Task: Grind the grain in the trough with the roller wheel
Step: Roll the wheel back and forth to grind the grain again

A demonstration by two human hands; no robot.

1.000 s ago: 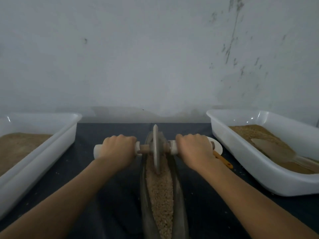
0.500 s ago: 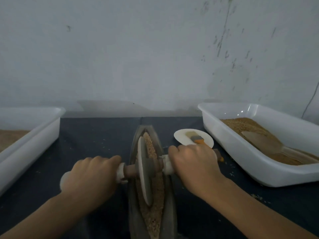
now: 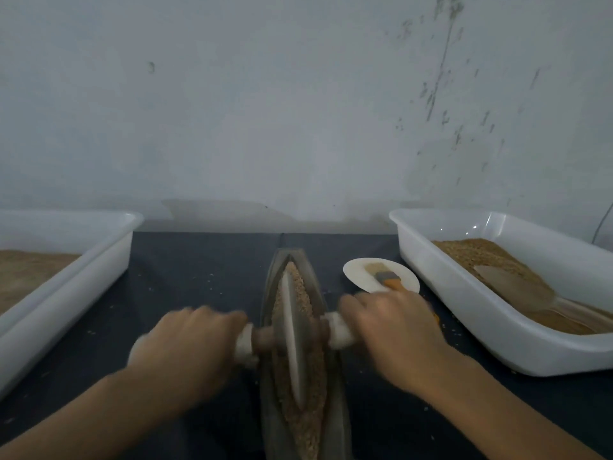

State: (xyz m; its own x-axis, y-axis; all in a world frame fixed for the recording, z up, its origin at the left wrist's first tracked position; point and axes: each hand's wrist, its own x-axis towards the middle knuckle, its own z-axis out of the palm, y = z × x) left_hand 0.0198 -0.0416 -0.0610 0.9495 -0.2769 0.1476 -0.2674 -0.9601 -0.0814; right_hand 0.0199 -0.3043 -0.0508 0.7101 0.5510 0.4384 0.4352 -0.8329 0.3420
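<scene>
A long, narrow metal trough [image 3: 278, 260] runs away from me down the middle of the dark table, filled with light brown grain [image 3: 306, 423]. A thin roller wheel [image 3: 293, 333] stands on edge in the grain at about the trough's middle. Its wooden axle carries white handles on both sides. My left hand [image 3: 190, 343] grips the left handle and my right hand [image 3: 391, 333] grips the right handle. Both hands are motion-blurred.
A white bin [image 3: 99, 247] of brown grain sits at the left. Another white bin [image 3: 441, 287] at the right holds grain and a scoop [image 3: 510, 288]. A small white dish [image 3: 356, 272] with an orange-handled brush [image 3: 386, 278] lies just beyond my right hand. Stray grains dot the table.
The wheel rolled from the trough's far end toward me over the last second, and my hands came back with it. Now they are blurred with motion around mid-trough.
</scene>
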